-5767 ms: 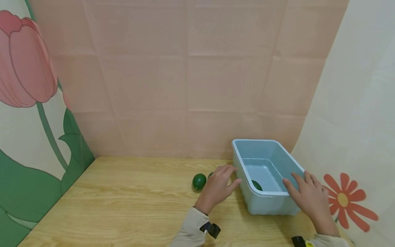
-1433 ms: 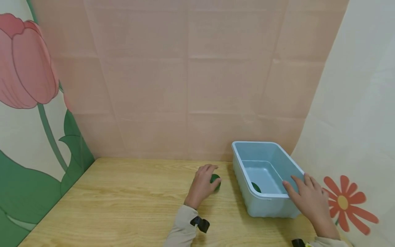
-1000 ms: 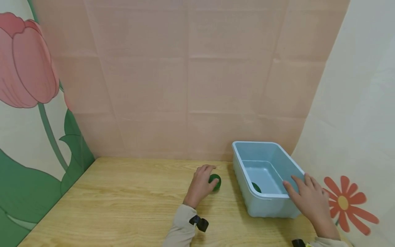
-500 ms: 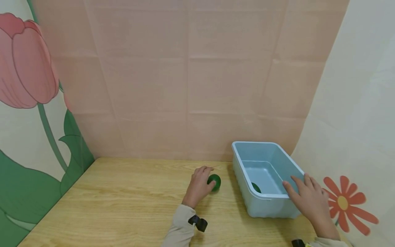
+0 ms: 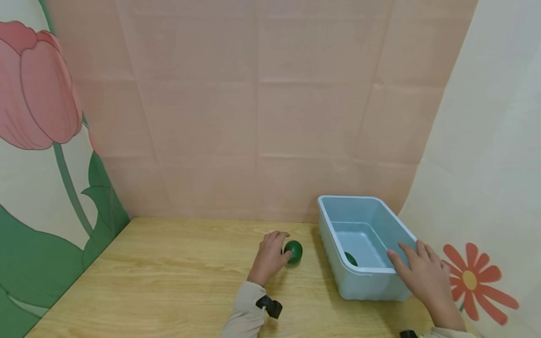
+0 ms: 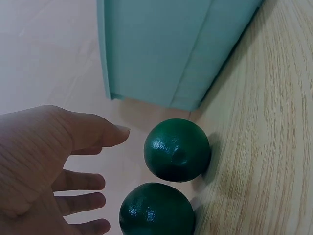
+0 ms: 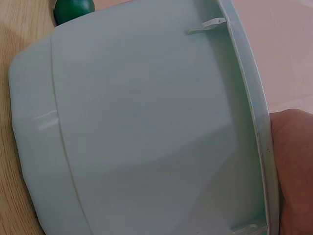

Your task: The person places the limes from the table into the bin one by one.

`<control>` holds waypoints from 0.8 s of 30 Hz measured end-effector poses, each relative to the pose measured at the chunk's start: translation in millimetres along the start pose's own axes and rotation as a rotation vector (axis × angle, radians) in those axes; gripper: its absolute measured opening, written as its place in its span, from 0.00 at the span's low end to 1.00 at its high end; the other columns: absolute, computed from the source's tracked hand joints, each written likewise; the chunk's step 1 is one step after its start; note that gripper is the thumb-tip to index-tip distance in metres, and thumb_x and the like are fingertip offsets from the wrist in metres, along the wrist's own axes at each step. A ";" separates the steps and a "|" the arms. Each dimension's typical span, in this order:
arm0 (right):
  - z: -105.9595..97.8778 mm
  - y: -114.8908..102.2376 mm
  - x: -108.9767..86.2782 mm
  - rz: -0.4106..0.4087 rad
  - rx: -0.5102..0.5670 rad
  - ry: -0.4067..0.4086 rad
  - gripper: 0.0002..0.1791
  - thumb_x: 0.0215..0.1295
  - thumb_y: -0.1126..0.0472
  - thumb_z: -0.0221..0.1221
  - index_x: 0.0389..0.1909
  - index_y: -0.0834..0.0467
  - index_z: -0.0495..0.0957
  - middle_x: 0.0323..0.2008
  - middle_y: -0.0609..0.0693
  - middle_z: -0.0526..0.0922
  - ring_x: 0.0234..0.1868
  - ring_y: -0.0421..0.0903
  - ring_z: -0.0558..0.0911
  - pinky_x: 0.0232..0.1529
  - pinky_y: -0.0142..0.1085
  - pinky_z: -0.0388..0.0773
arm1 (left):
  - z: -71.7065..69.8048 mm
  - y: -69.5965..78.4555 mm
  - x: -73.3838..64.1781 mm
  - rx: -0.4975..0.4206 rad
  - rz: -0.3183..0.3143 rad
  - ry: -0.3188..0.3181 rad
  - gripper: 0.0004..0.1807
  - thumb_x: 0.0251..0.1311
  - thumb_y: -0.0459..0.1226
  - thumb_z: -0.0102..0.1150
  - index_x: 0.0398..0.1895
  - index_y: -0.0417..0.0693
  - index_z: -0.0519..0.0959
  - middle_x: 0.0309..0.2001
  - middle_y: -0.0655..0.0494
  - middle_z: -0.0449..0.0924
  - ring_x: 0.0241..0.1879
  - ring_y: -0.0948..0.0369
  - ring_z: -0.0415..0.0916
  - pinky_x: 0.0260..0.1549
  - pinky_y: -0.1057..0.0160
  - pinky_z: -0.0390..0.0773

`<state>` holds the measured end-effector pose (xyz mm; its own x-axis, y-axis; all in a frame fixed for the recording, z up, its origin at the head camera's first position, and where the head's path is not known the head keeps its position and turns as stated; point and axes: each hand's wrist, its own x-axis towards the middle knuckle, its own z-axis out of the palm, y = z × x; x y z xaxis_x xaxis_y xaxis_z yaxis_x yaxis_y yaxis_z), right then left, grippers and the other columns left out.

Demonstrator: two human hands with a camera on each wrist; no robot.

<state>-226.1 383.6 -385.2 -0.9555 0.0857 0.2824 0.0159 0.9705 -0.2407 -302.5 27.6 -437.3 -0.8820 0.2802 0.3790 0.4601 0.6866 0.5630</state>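
Note:
A dark green glossy ball [image 5: 293, 252], shaped like a round fruit with a small dimple, sits on the table left of the light blue plastic bin [image 5: 365, 287]. My left hand [image 5: 268, 257] hovers just left of it, thumb and fingers spread. In the left wrist view this ball [image 6: 177, 150] and a second green ball [image 6: 156, 209] lie close together, with a gap to my fingertips; the head view mostly hides the second behind the hand. Another green ball [image 5: 350, 258] shows inside the bin. My right hand [image 5: 427, 277] rests over the bin's right front rim, relaxed fingers reaching inside.
The wooden table [image 5: 177, 272] extends to the left of the hands. A pinkish backdrop [image 5: 236, 117] stands behind it, and a white sheet with a printed red flower [image 5: 469, 280] borders the right side. The bin stands close to both.
Since the oldest frame, my left hand has shifted left, away from the bin and to the other side of a green ball. Lately it draws slightly further left. My right hand stays put.

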 end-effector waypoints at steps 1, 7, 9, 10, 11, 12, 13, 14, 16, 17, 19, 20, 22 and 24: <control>-0.4 -0.1 0.1 -0.002 0.001 -0.001 0.43 0.76 0.34 0.40 0.65 0.72 0.65 0.66 0.85 0.51 0.64 0.82 0.52 0.52 0.77 0.52 | 0.1 -0.6 0.1 -0.001 -0.003 -0.002 0.24 0.64 0.38 0.65 0.63 0.46 0.76 0.63 0.46 0.73 0.65 0.46 0.66 0.59 0.40 0.68; -1.6 -1.7 0.4 -0.007 0.004 0.002 0.43 0.76 0.35 0.40 0.65 0.72 0.65 0.66 0.85 0.51 0.64 0.82 0.52 0.52 0.76 0.52 | -1.3 -3.3 1.1 0.005 -0.018 -0.010 0.26 0.62 0.37 0.66 0.64 0.46 0.75 0.63 0.44 0.73 0.64 0.45 0.66 0.58 0.40 0.69; -2.1 -2.1 0.5 -0.007 0.002 -0.001 0.43 0.76 0.34 0.40 0.66 0.72 0.65 0.66 0.85 0.51 0.64 0.82 0.52 0.52 0.76 0.52 | -1.7 -4.0 1.3 0.007 -0.022 -0.017 0.26 0.62 0.36 0.67 0.64 0.46 0.75 0.63 0.43 0.73 0.64 0.44 0.66 0.57 0.40 0.69; -2.3 -2.3 0.6 -0.007 0.001 -0.004 0.44 0.76 0.34 0.39 0.66 0.72 0.65 0.66 0.85 0.51 0.64 0.82 0.52 0.52 0.76 0.52 | -1.9 -4.5 1.3 0.005 -0.025 -0.021 0.26 0.62 0.35 0.67 0.64 0.45 0.75 0.63 0.43 0.73 0.64 0.44 0.66 0.57 0.40 0.69; -2.6 -2.4 0.7 -0.007 0.000 -0.005 0.44 0.76 0.34 0.39 0.65 0.72 0.65 0.66 0.85 0.51 0.64 0.82 0.52 0.52 0.76 0.52 | -2.1 -4.7 1.2 0.001 -0.029 -0.025 0.27 0.62 0.35 0.67 0.64 0.45 0.75 0.63 0.42 0.73 0.64 0.44 0.66 0.57 0.40 0.69; -2.7 -2.5 0.6 -0.009 0.000 -0.005 0.44 0.76 0.34 0.39 0.65 0.72 0.65 0.66 0.85 0.51 0.64 0.82 0.53 0.51 0.76 0.53 | -2.5 -5.1 1.1 -0.004 -0.032 -0.028 0.27 0.62 0.35 0.67 0.65 0.45 0.74 0.63 0.42 0.73 0.64 0.43 0.65 0.57 0.40 0.69; -2.7 -2.5 0.6 -0.011 0.000 -0.004 0.44 0.76 0.34 0.39 0.65 0.72 0.66 0.66 0.85 0.51 0.64 0.82 0.53 0.51 0.76 0.53 | -2.7 -5.5 1.0 -0.009 -0.035 -0.030 0.27 0.62 0.35 0.66 0.65 0.45 0.74 0.63 0.42 0.72 0.65 0.43 0.65 0.58 0.40 0.69; -2.7 -2.5 0.5 -0.013 -0.001 -0.002 0.43 0.76 0.34 0.40 0.65 0.72 0.66 0.66 0.85 0.51 0.64 0.82 0.53 0.51 0.77 0.53 | -2.9 -6.1 0.9 -0.010 -0.037 -0.033 0.27 0.62 0.35 0.66 0.65 0.45 0.74 0.63 0.42 0.72 0.65 0.43 0.65 0.58 0.40 0.69; -2.5 -2.6 0.2 -0.014 -0.002 0.002 0.43 0.76 0.34 0.40 0.65 0.72 0.66 0.66 0.85 0.52 0.63 0.82 0.53 0.51 0.77 0.53 | -3.0 -7.0 0.6 -0.011 -0.041 -0.036 0.27 0.62 0.34 0.66 0.65 0.45 0.74 0.63 0.42 0.72 0.65 0.43 0.65 0.58 0.39 0.68; -2.4 -2.6 0.0 -0.014 -0.003 0.003 0.43 0.76 0.34 0.40 0.65 0.72 0.66 0.66 0.85 0.52 0.63 0.82 0.53 0.51 0.77 0.53 | -2.9 -7.6 0.5 -0.010 -0.044 -0.037 0.27 0.61 0.34 0.67 0.65 0.45 0.74 0.63 0.42 0.72 0.65 0.43 0.65 0.58 0.39 0.68; -2.7 -2.7 -0.1 -0.011 -0.003 0.000 0.43 0.75 0.34 0.40 0.65 0.72 0.66 0.66 0.85 0.52 0.63 0.82 0.53 0.51 0.77 0.53 | -2.1 -8.8 0.4 -0.001 -0.047 -0.041 0.28 0.61 0.35 0.67 0.65 0.45 0.74 0.63 0.42 0.72 0.65 0.42 0.65 0.57 0.39 0.69; -2.9 -2.8 -0.1 -0.009 -0.005 0.000 0.44 0.75 0.34 0.40 0.65 0.72 0.66 0.66 0.85 0.52 0.63 0.82 0.53 0.51 0.77 0.53 | -1.5 -9.5 0.7 0.001 -0.052 -0.045 0.28 0.61 0.35 0.67 0.65 0.46 0.74 0.63 0.43 0.72 0.65 0.42 0.65 0.58 0.39 0.68; -3.3 -2.7 0.2 -0.006 -0.006 -0.001 0.44 0.75 0.34 0.39 0.65 0.72 0.66 0.66 0.85 0.52 0.63 0.82 0.53 0.51 0.76 0.53 | -1.1 -10.4 1.2 0.002 -0.058 -0.051 0.28 0.61 0.35 0.68 0.65 0.46 0.74 0.64 0.43 0.72 0.65 0.42 0.64 0.58 0.39 0.68; -3.5 -2.2 0.5 -0.007 -0.007 0.003 0.43 0.76 0.34 0.40 0.64 0.72 0.66 0.66 0.85 0.52 0.63 0.82 0.53 0.51 0.76 0.53 | -0.7 -11.8 2.0 0.006 -0.063 -0.056 0.28 0.61 0.35 0.68 0.65 0.46 0.74 0.63 0.42 0.72 0.65 0.42 0.64 0.58 0.39 0.68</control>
<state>-225.6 382.3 -381.3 -0.9548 0.0797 0.2864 0.0115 0.9726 -0.2321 -309.7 19.7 -442.6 -0.9134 0.2735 0.3015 0.4033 0.7080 0.5798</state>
